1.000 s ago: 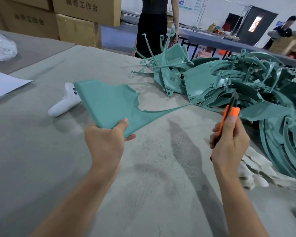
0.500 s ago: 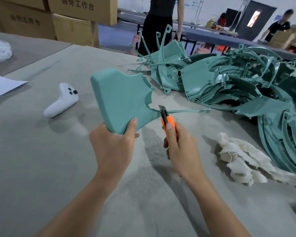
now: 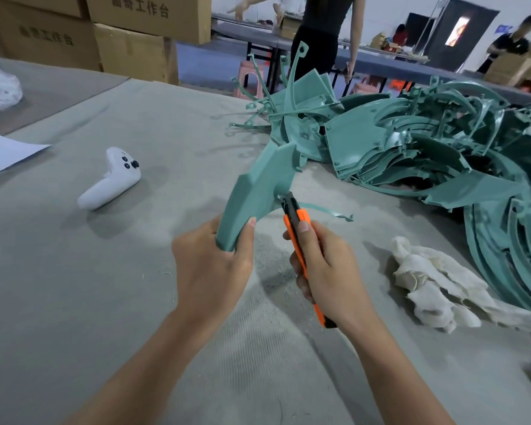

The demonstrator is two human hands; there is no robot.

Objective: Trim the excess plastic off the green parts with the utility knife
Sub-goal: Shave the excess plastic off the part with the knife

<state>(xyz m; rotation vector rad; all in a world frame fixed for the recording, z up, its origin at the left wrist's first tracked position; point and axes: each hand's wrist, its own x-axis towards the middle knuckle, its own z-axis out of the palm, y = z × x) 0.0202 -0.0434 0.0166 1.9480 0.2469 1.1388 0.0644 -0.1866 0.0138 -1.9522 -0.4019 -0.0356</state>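
Head cam, so it's a look down at both hands over a grey felt-covered table [image 3: 74,286].

The left hand [image 3: 210,265] grips the bottom corner of a matte teal-green moulded plastic panel [image 3: 258,185], thumb pressed on the near face and fingers curled round the back. The panel stands tilted up and away from that hand, clear of the table. It's smooth and flat-faced with a thick rolled edge on its left side and a scooped-out curve on its right.

The right hand [image 3: 325,271] is wrapped round an orange and black utility knife [image 3: 295,222], thumb laid along the top. The blade end sits right against that scooped edge, just above the left thumb. A thin green plastic sliver [image 3: 325,211] trails off to the right from that spot, beyond the right hand's knuckles.

Further out past the right hand there's a big heap of matching green plastic parts [image 3: 426,142], sprue sticks poking up. A crumpled off-white cloth [image 3: 432,286] lies just right of the right hand. Left of the left hand, well apart, sits a white game controller [image 3: 111,179]. Brown cardboard boxes [image 3: 135,50] are stacked far beyond it.
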